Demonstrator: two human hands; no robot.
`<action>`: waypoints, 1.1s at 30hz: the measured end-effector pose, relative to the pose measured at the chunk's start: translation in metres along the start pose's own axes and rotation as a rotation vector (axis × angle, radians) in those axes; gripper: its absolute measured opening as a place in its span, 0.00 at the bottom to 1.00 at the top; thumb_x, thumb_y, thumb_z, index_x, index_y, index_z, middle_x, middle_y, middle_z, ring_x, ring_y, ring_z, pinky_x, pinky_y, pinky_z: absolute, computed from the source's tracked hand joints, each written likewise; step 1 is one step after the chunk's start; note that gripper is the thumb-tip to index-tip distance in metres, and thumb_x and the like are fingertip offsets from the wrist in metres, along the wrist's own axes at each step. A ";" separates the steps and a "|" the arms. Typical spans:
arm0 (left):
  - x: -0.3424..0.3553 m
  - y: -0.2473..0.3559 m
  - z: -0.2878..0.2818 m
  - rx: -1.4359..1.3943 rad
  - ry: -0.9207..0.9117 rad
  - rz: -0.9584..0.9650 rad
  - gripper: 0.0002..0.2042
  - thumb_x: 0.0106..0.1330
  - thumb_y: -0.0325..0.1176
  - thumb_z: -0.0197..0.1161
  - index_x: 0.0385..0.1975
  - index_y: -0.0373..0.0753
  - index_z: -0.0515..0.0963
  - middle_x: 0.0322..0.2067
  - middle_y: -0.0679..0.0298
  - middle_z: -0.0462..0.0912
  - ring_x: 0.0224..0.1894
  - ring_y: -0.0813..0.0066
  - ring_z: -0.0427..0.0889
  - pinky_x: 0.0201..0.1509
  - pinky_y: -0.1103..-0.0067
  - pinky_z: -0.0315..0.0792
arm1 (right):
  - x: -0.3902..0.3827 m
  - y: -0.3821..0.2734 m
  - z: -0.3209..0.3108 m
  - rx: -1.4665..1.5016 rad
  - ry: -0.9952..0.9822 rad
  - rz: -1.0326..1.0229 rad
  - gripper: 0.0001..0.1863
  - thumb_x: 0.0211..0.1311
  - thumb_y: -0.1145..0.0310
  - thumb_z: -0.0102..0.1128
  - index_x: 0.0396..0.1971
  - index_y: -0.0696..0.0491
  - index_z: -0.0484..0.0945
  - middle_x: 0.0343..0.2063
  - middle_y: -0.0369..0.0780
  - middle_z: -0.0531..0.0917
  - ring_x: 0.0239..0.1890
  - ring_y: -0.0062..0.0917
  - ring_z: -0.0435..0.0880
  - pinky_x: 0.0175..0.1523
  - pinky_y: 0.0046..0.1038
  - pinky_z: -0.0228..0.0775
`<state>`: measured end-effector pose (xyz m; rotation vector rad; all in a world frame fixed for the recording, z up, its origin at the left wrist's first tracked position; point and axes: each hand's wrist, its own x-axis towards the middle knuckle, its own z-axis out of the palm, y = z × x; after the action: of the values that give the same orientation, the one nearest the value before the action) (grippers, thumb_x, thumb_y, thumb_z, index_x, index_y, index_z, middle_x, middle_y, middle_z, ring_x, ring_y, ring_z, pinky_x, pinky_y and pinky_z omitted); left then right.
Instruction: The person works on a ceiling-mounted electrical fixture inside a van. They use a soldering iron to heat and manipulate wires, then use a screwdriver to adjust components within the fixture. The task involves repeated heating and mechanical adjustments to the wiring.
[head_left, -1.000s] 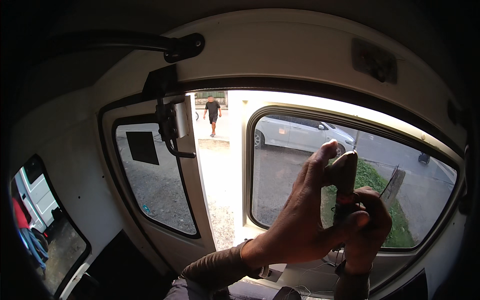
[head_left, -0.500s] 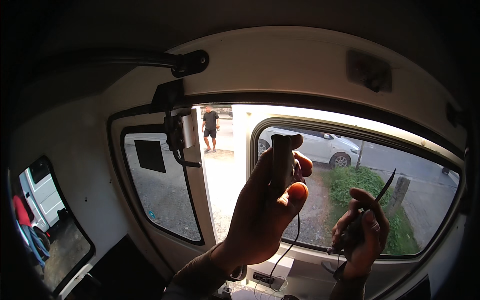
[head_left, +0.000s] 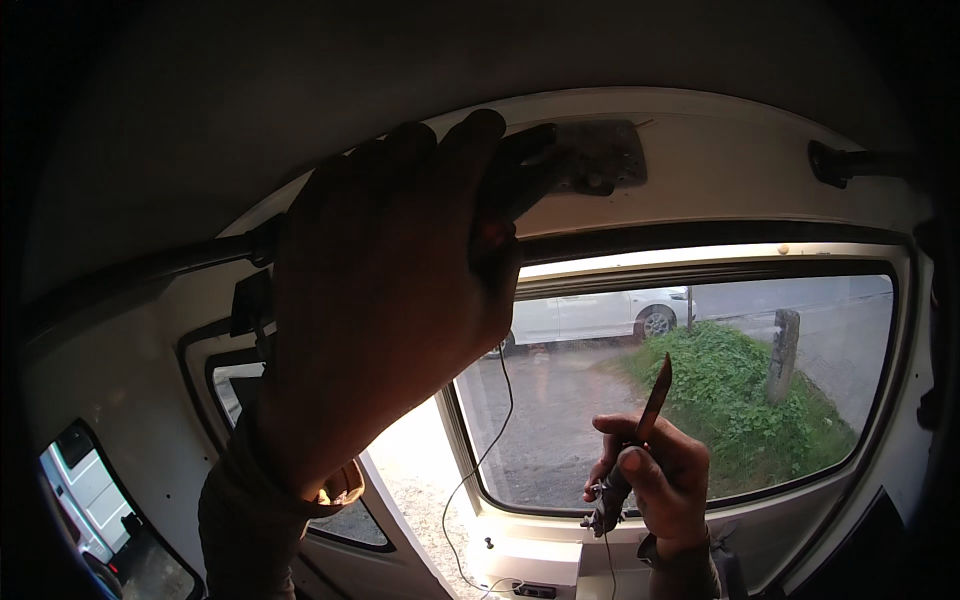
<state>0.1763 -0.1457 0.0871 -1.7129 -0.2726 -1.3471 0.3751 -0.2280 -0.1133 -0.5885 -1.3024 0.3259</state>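
Observation:
My left hand (head_left: 390,270) is raised close in front of me, seen from its back and in deep shadow. Between its thumb and fingers is a dark block-shaped thing (head_left: 518,175), partly hidden, its end reaching toward a rectangular fixture (head_left: 612,160) on the panel above the window. A thin dark wire (head_left: 508,400) hangs down below this hand. Lower and to the right, my right hand (head_left: 675,485) is closed around a knife-like tool with a pointed blade (head_left: 655,400) standing upward. A dark, lumpy part (head_left: 607,505) shows beneath its fingers, and another thin wire trails from there.
A wide window (head_left: 580,410) lies behind my hands, with a white car (head_left: 580,315) and a green bush (head_left: 720,380) outside. Black grab bars (head_left: 870,163) are fixed high on the wall. A small switch panel (head_left: 533,591) sits low near the doorway.
My left hand has risen up and left with the block-shaped thing, now beside the fixture. My right hand sits farther left, still gripping the tool. The whole view has shifted.

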 end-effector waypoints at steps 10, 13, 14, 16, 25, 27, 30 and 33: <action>0.015 -0.010 0.014 -0.076 0.005 0.041 0.24 0.54 0.23 0.63 0.54 0.44 0.82 0.41 0.56 0.85 0.39 0.56 0.86 0.47 0.67 0.79 | -0.008 0.005 -0.013 -0.012 0.028 0.021 0.17 0.72 0.70 0.63 0.53 0.66 0.81 0.34 0.42 0.82 0.35 0.22 0.86 0.39 0.25 0.80; 0.017 -0.011 0.018 -0.024 0.039 0.102 0.25 0.52 0.22 0.64 0.53 0.45 0.82 0.42 0.58 0.86 0.40 0.55 0.85 0.51 0.65 0.77 | -0.011 0.008 -0.015 -0.015 0.043 0.039 0.17 0.72 0.70 0.63 0.53 0.66 0.81 0.34 0.42 0.82 0.34 0.22 0.86 0.38 0.24 0.79; 0.018 -0.013 0.019 0.005 0.056 0.121 0.25 0.52 0.22 0.65 0.53 0.46 0.82 0.43 0.58 0.86 0.41 0.56 0.85 0.52 0.65 0.77 | -0.012 0.009 -0.016 -0.020 0.043 0.043 0.17 0.72 0.70 0.63 0.53 0.66 0.81 0.34 0.42 0.82 0.34 0.21 0.86 0.38 0.24 0.79; 0.023 -0.018 0.022 0.048 0.156 0.202 0.24 0.50 0.24 0.68 0.51 0.48 0.82 0.39 0.62 0.83 0.42 0.60 0.83 0.52 0.64 0.74 | -0.013 0.010 -0.018 -0.025 0.041 0.047 0.17 0.72 0.70 0.62 0.53 0.66 0.81 0.34 0.42 0.82 0.34 0.21 0.86 0.38 0.23 0.79; 0.023 -0.030 0.030 0.164 0.251 0.307 0.27 0.46 0.26 0.73 0.51 0.49 0.82 0.38 0.66 0.81 0.44 0.64 0.82 0.52 0.64 0.73 | -0.015 0.015 -0.024 -0.006 0.068 0.079 0.17 0.73 0.71 0.61 0.54 0.67 0.80 0.34 0.41 0.81 0.35 0.21 0.86 0.40 0.23 0.79; 0.023 -0.028 0.032 0.135 0.269 0.296 0.27 0.45 0.27 0.73 0.51 0.49 0.82 0.38 0.66 0.81 0.44 0.64 0.81 0.52 0.65 0.72 | -0.016 0.016 -0.024 -0.001 0.071 0.095 0.16 0.73 0.71 0.61 0.54 0.67 0.80 0.34 0.41 0.81 0.35 0.21 0.86 0.40 0.24 0.79; 0.021 -0.023 0.036 0.103 0.242 0.251 0.27 0.45 0.28 0.73 0.51 0.50 0.82 0.37 0.66 0.79 0.42 0.63 0.81 0.50 0.65 0.72 | -0.016 0.018 -0.024 -0.049 0.072 0.081 0.16 0.73 0.71 0.60 0.53 0.67 0.80 0.34 0.41 0.81 0.35 0.22 0.86 0.40 0.24 0.79; 0.020 -0.022 0.037 0.121 0.191 0.209 0.27 0.46 0.28 0.73 0.51 0.49 0.81 0.37 0.66 0.78 0.41 0.63 0.80 0.49 0.64 0.72 | -0.017 0.019 -0.024 -0.004 0.068 0.080 0.16 0.74 0.71 0.60 0.53 0.67 0.80 0.34 0.41 0.81 0.35 0.22 0.86 0.40 0.24 0.79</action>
<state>0.1938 -0.1129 0.1159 -1.4581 -0.0619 -1.3010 0.3960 -0.2275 -0.1416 -0.6505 -1.2171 0.3663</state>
